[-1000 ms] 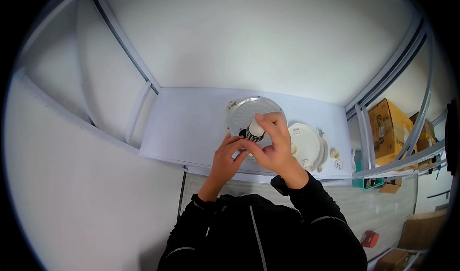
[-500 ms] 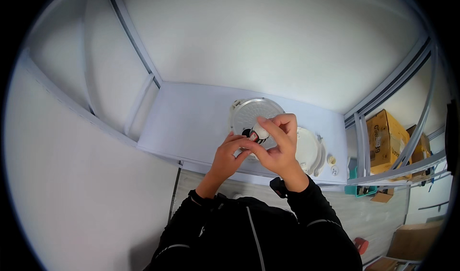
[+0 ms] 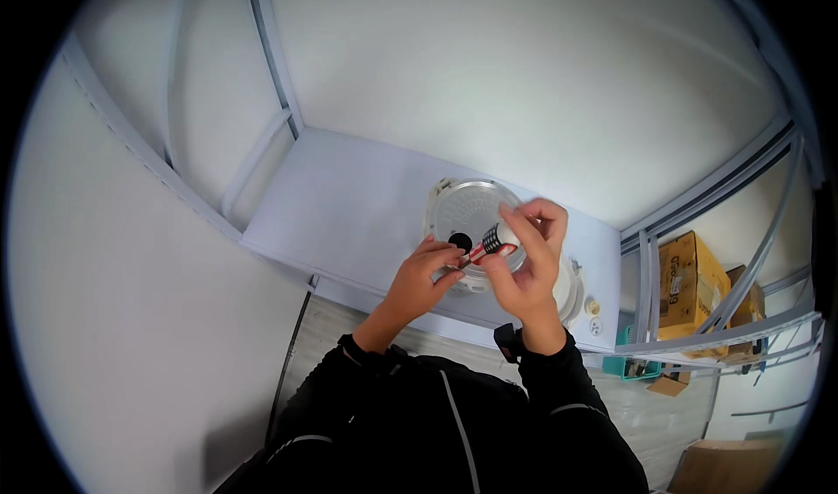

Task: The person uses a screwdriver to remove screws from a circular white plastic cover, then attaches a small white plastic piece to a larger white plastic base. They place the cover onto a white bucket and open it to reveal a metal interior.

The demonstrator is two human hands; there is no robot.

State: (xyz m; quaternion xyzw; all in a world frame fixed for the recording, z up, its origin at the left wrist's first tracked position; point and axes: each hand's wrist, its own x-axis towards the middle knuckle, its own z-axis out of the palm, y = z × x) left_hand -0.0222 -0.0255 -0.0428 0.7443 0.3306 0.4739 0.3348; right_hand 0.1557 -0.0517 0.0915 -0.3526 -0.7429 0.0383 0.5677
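Note:
A small bottle [image 3: 498, 239] with a white, black and red label is in my right hand [image 3: 534, 271], gripped by thumb and fingers and tilted with its narrow end down to the left. My left hand [image 3: 419, 277] pinches close to that narrow end; what its fingertips hold is too small to make out. Under both hands lies a round silver metal disc [image 3: 463, 204] in a pale rim, with a round black piece [image 3: 460, 242] on it. A white round cover [image 3: 566, 289] lies to the right, partly hidden by my right hand.
Two small round parts, a beige one [image 3: 593, 308] and a white one [image 3: 596, 326], sit near the right end of the pale table [image 3: 340, 188]. Metal frame posts [image 3: 643, 271] stand at the right, with cardboard boxes [image 3: 690, 284] and a teal basket [image 3: 630, 366] beyond them.
My right hand has shifted rightward, drawing the bottle slightly away from my left fingers and turning its label more into view. The black piece shows more fully. The whole view has tilted a little.

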